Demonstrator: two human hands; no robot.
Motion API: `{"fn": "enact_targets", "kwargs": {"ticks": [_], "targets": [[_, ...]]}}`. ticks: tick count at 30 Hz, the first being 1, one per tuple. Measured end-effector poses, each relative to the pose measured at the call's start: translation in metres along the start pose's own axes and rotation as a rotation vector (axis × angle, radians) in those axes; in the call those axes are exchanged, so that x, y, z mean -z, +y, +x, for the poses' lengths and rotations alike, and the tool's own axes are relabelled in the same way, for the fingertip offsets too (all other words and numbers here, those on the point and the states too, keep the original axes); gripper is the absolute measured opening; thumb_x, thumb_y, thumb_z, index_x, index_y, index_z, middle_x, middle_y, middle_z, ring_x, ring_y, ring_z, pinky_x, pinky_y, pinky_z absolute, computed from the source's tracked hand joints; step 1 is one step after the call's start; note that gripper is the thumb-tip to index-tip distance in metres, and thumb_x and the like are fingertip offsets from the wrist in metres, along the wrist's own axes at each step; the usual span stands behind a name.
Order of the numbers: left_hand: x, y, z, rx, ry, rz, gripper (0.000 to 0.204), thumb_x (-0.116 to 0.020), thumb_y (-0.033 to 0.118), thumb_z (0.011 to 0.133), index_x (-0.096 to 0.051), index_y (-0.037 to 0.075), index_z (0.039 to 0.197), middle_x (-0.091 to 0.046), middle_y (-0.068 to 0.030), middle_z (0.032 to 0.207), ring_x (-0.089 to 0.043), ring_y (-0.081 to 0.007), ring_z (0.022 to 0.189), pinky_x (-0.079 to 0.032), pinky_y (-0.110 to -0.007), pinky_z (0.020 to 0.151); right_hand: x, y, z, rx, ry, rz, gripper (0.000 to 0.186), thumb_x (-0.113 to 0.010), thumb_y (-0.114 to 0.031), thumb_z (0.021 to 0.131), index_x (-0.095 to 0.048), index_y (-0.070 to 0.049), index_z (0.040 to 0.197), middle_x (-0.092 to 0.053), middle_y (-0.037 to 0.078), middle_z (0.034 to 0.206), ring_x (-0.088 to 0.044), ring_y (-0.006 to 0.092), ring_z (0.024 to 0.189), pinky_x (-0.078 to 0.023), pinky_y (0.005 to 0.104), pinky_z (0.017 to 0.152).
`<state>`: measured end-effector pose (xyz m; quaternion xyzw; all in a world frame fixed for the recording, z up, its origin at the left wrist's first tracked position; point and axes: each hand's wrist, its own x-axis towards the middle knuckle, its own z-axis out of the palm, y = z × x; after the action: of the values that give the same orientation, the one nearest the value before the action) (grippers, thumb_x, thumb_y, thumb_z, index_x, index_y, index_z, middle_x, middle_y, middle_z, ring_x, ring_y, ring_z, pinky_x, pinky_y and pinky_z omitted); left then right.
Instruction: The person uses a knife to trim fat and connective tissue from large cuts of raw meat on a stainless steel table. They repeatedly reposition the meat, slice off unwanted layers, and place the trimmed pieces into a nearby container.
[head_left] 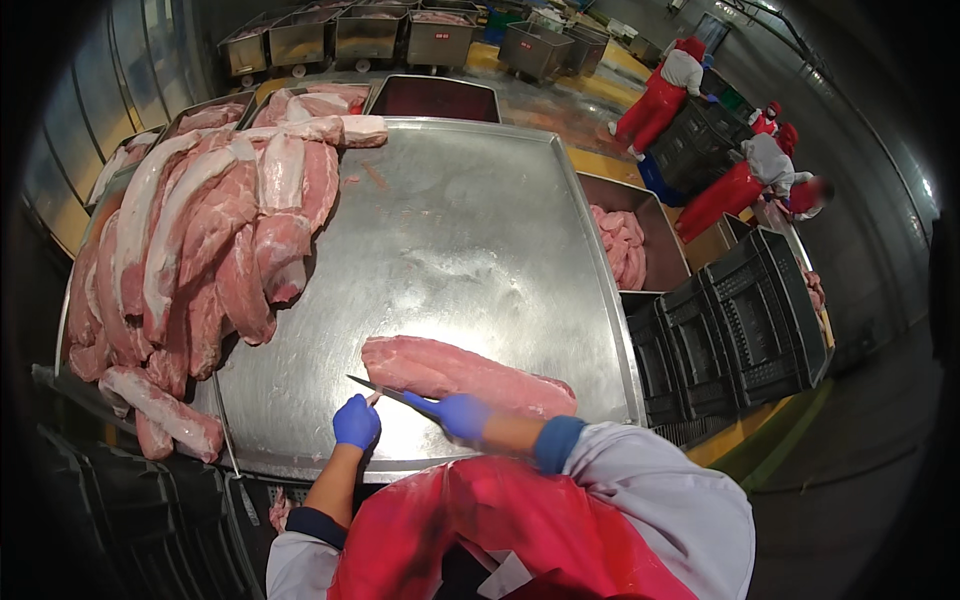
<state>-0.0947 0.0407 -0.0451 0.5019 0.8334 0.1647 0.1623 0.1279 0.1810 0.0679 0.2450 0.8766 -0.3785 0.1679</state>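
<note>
The right hand [462, 414] was closed on a knife [392, 394], its blade just beside the pork cut [455, 372]; the left hand [356, 421] was curled at the blade's tip.

You wear blue gloves on your left hand [356, 421] and right hand [462, 415], a white coat with dark blue cuffs, and a red apron [500, 540]

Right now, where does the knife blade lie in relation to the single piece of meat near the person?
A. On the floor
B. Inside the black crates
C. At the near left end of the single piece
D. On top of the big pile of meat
C: the right hand holds the knife, its blade running left along the near edge of the single piece of meat on the steel table, beside the left hand.
</note>
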Motion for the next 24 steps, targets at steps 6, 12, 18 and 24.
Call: {"fn": "enact_targets", "kwargs": {"ticks": [6,12,18,24], "targets": [[0.07,0.06,-0.015,0.096,-0.206,-0.974,0.037,-0.047,0.032,0.106,-0.061,-0.002,0.105,-0.066,-0.01,0.085,-0.069,-0.0248,0.077,-0.054,-0.036,0.072,-0.024,-0.003,0.063,0.194,0.021,-0.082,0.06,-0.049,-0.007,0.094,-0.042,-0.025,0.151,-0.07,0.022,0.105,-0.07,0.0354,0.087,-0.055,0.043,0.078],[0.163,-0.046,-0.141,0.103,0.323,-0.919,0.051,-0.05,0.03,0.105,-0.05,-0.007,0.14,-0.051,0.002,0.093,-0.048,-0.0082,0.085,-0.043,-0.023,0.077,-0.019,-0.034,0.074,0.074,0.31,0.389,0.055,-0.029,-0.047,0.11,-0.051,-0.011,0.145,-0.067,0.02,0.123,-0.065,0.0317,0.112,-0.046,0.04,0.1],[0.144,-0.142,-0.292,0.796,0.125,0.044,0.061,-0.063,0.038,0.097,-0.051,-0.007,0.136,-0.061,-0.0198,0.111,-0.06,-0.029,0.102,-0.047,-0.04,0.09,0.009,-0.026,0.038,0.054,0.373,0.347,0.051,-0.026,-0.041,0.112,-0.049,-0.012,0.146,-0.069,0.017,0.119,-0.065,0.0264,0.111,-0.046,0.0357,0.101],[0.108,-0.182,-0.209,0.908,0.273,-0.027,0.071,-0.067,0.035,0.092,-0.044,-0.012,0.141,-0.049,-0.0356,0.142,-0.049,-0.0437,0.134,-0.04,-0.046,0.112,0.007,0.005,0.06,0.091,0.477,0.212,0.056,-0.036,-0.024,0.109,-0.017,-0.015,0.161,-0.07,0.026,0.1,-0.069,0.0357,0.085,-0.052,0.0429,0.081]]}}
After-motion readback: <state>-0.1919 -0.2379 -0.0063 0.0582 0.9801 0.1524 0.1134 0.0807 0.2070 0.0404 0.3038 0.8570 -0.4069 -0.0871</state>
